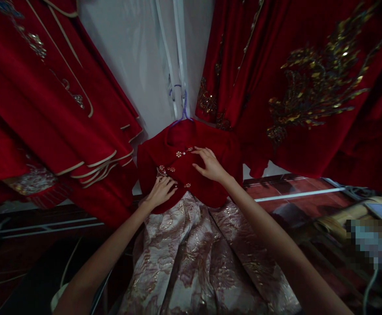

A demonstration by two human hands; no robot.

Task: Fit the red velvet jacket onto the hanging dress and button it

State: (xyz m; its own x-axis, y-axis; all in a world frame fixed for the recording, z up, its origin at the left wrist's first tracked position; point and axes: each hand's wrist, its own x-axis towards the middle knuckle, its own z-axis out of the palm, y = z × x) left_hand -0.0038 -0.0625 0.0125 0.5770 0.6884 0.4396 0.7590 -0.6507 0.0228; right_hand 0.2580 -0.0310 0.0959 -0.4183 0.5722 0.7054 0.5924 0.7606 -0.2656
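A small red velvet jacket [210,151] with pearl flower buttons hangs on a purple hanger [183,109] over a pale brocade skirt [194,258]. My left hand [161,190] lies on the jacket's lower front by a flower button, fingers curled against the cloth. My right hand [209,164] rests on the jacket's chest, fingers spread, fingertips near the upper buttons. Neither hand lifts anything off the garment.
Large red embroidered garments hang at the left [46,109] and right [309,87], crowding the hanging outfit. A white wall [138,65] with a vertical rail is behind. A dark reddish floor [292,197] and cluttered items lie at the lower right.
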